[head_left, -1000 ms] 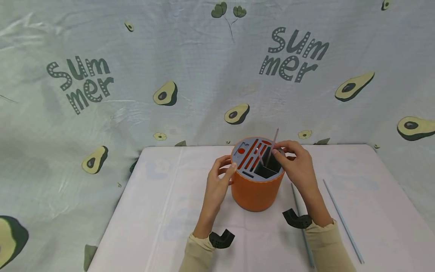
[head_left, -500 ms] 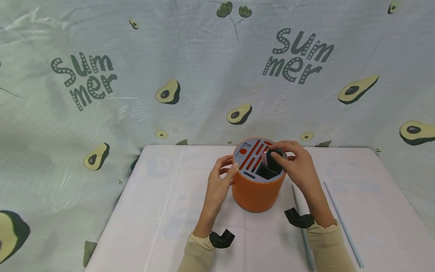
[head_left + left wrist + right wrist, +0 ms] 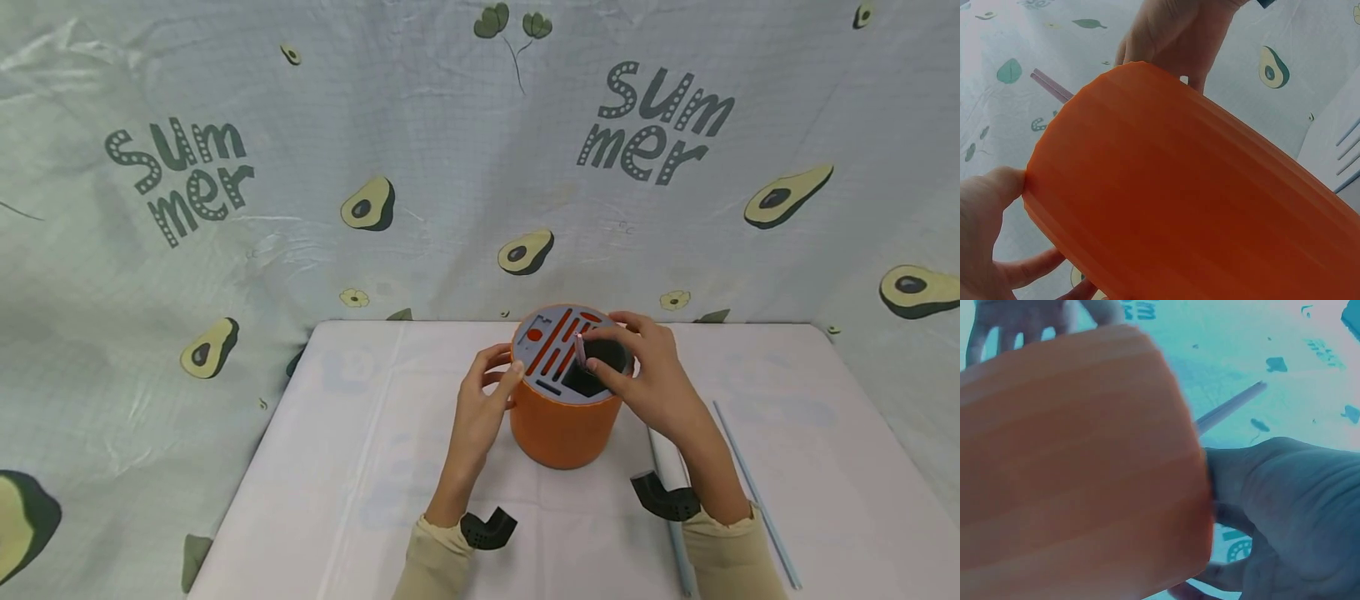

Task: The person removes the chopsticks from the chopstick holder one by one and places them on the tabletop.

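An orange round knife block [image 3: 564, 435] with a grey slotted top [image 3: 534, 358] stands upright on the table. My left hand [image 3: 482, 408] grips its left side, thumb at the rim and fingers round the back. Two pink chopsticks [image 3: 580, 352] lean together in the dark open compartment [image 3: 577, 382] of the top; their upper ends jut out in the left wrist view as well. My right hand [image 3: 651, 375] arches over that compartment, thumb and index finger spread, their tips close beside the chopsticks. In the right wrist view the pink chopsticks [image 3: 1233, 409] stand apart from the thumb.
Light blue chopsticks lie on the white table [image 3: 375, 467] at the right: some chopsticks [image 3: 681, 558] partly under the right forearm, others [image 3: 776, 542] farther right. Behind the table hangs a pale cloth [image 3: 435, 125] printed with avocados and lettering.
The pink chopsticks, one leaning right near my right fingers earlier, now stand together at the compartment's left. My right hand has spread and shifted left over the opening. My left hand stays put.
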`<state>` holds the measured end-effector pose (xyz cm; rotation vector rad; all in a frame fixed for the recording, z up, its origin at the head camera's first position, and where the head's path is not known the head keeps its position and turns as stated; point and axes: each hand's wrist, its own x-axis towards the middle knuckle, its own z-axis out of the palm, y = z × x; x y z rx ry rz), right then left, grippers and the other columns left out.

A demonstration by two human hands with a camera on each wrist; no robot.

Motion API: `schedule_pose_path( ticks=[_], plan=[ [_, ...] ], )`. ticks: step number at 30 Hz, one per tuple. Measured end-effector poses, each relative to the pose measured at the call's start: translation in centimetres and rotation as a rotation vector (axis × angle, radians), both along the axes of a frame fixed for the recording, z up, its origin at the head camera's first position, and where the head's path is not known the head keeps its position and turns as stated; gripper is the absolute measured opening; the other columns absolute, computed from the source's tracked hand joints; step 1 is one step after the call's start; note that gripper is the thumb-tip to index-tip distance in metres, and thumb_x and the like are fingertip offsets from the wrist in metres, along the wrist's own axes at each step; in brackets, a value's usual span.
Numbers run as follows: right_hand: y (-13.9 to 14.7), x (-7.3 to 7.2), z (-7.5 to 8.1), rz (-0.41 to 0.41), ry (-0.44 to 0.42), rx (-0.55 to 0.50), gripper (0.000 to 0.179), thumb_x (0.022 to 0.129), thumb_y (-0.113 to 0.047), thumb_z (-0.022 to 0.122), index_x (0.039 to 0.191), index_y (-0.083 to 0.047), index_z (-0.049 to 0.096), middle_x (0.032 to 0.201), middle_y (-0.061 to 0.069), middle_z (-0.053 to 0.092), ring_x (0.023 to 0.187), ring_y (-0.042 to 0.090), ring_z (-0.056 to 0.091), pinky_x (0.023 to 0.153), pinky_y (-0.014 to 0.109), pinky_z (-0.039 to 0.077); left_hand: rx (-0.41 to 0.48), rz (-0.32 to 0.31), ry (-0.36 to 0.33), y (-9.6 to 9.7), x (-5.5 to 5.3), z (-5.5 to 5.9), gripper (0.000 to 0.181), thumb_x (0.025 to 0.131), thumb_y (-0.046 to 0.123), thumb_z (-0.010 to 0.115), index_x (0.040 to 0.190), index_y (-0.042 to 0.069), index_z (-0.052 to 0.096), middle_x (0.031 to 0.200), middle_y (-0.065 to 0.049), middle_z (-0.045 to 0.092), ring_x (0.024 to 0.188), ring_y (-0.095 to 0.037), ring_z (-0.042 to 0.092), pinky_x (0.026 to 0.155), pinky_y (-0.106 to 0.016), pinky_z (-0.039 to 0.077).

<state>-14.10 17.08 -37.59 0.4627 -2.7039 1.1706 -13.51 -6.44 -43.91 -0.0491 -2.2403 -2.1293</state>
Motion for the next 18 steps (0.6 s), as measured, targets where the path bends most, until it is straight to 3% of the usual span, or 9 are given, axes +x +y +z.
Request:
schedule_pose_path(
  ticks=[4,8,12,18],
  plan=[
    [-0.4,0.8,0.5,-0.038,-0.029,0.032,0.025,0.098,-0.015,0.073,0.123,-0.011,0.072,0.158,0.025,0.04,0.145,0.051,0.024,0.102,0.068,0.039,-0.001,0.001,-0.002,0.0,0.0,0.0,0.044,0.101,0.041,0.068,0.142,0.025,0.06,0.14,-0.005,0.061,0.115,-0.024,0.058,0.085,-0.037,0.061],
    [-0.9,0.9,0.5,-0.076,-0.034,0.035,0.016,0.098,-0.015,0.073,0.113,-0.011,0.074,0.158,0.025,0.04,0.144,0.049,0.026,0.092,0.057,0.045,-0.003,0.004,-0.002,0.0,0.0,0.0,0.044,0.101,0.041,0.068,0.142,0.025,0.06,0.14,-0.005,0.062,0.115,-0.024,0.059,0.084,-0.037,0.061],
    [-1.2,1.0,0.3,-0.091,-0.014,0.033,0.009,0.098,-0.013,0.072,0.106,-0.011,0.074,0.156,0.027,0.041,0.142,0.05,0.029,0.082,0.046,0.044,-0.001,0.0,0.003,0.1,0.0,0.0,0.045,0.101,0.041,0.068,0.142,0.025,0.06,0.14,-0.006,0.062,0.115,-0.024,0.059,0.084,-0.037,0.061],
    [-1.3,1.1,0.3,-0.099,0.0,0.031,0.011,0.097,-0.012,0.073,0.107,-0.011,0.076,0.156,0.026,0.042,0.139,0.05,0.032,0.09,0.058,0.045,-0.003,-0.001,0.005,0.0,0.0,0.0,0.045,0.101,0.041,0.068,0.142,0.025,0.06,0.14,-0.006,0.062,0.115,-0.025,0.059,0.083,-0.037,0.061]
  ],
)
